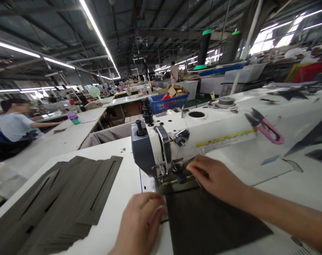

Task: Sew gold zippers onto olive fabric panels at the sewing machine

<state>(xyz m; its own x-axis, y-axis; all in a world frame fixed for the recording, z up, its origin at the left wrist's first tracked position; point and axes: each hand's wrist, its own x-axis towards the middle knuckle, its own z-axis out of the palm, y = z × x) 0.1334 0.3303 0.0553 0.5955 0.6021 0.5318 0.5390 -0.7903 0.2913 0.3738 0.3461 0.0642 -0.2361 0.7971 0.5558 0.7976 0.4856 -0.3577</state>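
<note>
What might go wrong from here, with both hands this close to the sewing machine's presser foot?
The right hand is working right beside the presser foot, so its fingers might get caught if the machine runs. The dark fabric panel lies partly under the foot, with the left hand only at its edge, so it could slip out of line. The pink-handled thread snips lie loose on the machine and might get knocked off.
</note>
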